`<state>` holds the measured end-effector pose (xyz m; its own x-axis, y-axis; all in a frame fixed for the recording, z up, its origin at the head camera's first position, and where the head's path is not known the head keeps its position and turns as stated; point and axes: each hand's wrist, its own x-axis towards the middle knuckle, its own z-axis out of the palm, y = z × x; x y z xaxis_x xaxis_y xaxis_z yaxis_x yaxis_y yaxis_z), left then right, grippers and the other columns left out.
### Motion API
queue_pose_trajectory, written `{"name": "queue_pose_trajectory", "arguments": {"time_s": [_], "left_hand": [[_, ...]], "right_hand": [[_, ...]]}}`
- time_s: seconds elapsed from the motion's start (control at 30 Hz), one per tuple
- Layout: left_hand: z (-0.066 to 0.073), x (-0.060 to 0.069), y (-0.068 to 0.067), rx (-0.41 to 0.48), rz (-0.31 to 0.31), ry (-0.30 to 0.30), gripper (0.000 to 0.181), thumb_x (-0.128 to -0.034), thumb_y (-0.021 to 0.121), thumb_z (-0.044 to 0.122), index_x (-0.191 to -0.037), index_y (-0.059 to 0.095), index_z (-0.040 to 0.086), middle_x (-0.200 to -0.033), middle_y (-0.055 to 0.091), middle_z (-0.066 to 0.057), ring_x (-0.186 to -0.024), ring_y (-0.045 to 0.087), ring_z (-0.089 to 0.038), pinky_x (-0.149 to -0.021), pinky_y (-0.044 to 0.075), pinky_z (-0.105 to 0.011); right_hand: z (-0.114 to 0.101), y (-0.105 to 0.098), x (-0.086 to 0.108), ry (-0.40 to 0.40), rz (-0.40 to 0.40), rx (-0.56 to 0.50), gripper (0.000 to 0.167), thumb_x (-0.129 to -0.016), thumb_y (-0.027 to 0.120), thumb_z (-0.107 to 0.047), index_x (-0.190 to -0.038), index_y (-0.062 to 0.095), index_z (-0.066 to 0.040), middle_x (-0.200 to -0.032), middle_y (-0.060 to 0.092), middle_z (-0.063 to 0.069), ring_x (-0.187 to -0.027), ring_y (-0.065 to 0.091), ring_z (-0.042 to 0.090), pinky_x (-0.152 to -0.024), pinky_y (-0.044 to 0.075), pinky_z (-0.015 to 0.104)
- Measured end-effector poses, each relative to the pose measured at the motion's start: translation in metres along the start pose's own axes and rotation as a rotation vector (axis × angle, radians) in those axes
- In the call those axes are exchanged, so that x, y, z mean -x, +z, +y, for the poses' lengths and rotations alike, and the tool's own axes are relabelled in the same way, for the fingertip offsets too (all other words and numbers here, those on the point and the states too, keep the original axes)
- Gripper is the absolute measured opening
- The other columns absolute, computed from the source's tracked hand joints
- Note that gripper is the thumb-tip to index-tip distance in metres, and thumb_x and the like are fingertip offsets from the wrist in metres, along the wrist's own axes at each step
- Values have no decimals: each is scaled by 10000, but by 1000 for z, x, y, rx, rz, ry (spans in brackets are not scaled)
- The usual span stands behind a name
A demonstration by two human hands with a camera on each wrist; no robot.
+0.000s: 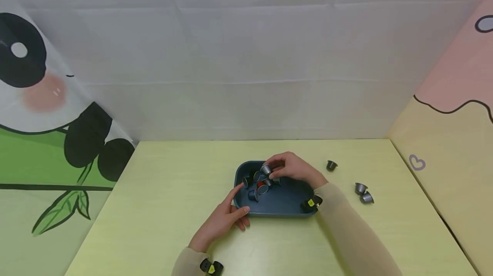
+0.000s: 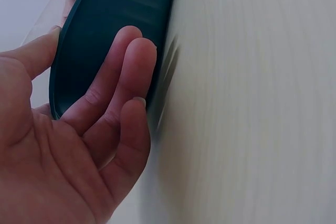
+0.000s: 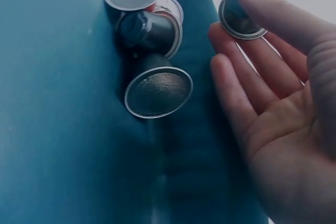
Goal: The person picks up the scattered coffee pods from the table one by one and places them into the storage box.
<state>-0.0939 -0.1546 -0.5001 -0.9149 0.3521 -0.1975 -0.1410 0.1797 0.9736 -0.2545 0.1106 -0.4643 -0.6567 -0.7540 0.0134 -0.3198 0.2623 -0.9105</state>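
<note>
A dark blue tray (image 1: 286,202) stands on the table with several coffee capsules grouped in its left part, among them a red one (image 1: 262,188). My left hand (image 1: 223,218) grips the tray's near left corner. In the left wrist view its fingers (image 2: 139,66) bend against the outer wall. Above the group, my right hand (image 1: 290,167) pinches a dark coffee capsule (image 3: 239,17) between thumb and fingers. Below that hand, in the right wrist view, another capsule (image 3: 158,94) lies on its side in the tray, its foil lid showing.
To the right of the tray, a single dark capsule (image 1: 331,165) lies on the pale yellow table (image 1: 161,199). Two grey capsules, one of them nearer (image 1: 367,198), lie together farther right. A white cloth wall (image 1: 246,109) rises behind the table.
</note>
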Motion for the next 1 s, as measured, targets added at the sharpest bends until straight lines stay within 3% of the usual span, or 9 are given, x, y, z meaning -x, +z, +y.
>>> {"name": "queue_pose_trajectory", "arguments": {"time_s": [0.23, 0.53, 0.83, 1.0], "left_hand": [[-1, 1, -2, 5, -1, 9, 741, -1016, 607, 269, -1604, 158, 245, -823, 714, -180, -703, 691, -390, -722, 568, -389], [-3, -1, -3, 8, -1, 12, 745, -1012, 611, 282, -1603, 157, 268, -829, 715, -184, -711, 692, -396, -712, 569, -406], [-5, -2, -3, -21, 12, 14, 759, -997, 629, 327, -1601, 171, 279, -819, 715, -168, -703, 696, -367, -654, 538, -360], [-3, -1, -2, -24, 13, 15, 733, -1013, 610, 283, -1600, 171, 278, -819, 715, -164, -702, 694, -366, -678, 549, -374]], "right_hand": [[-1, 10, -6, 34, -79, 123, 362, -894, 761, -115, -1233, 665, -33, -1128, 704, 70, -1047, 680, 214, -810, 556, 318], [3, 15, -12, 52, -91, 187, 338, -894, 762, -114, -1218, 676, -65, -1108, 698, 33, -1012, 686, 169, -827, 552, 299], [3, 19, -12, 51, -122, 285, 357, -896, 765, -147, -1236, 675, -81, -1109, 683, 18, -852, 691, 89, -728, 554, 275], [5, 22, -15, 68, -123, 286, 368, -876, 788, -146, -1226, 689, -92, -1086, 692, 4, -893, 693, 96, -735, 557, 269]]}}
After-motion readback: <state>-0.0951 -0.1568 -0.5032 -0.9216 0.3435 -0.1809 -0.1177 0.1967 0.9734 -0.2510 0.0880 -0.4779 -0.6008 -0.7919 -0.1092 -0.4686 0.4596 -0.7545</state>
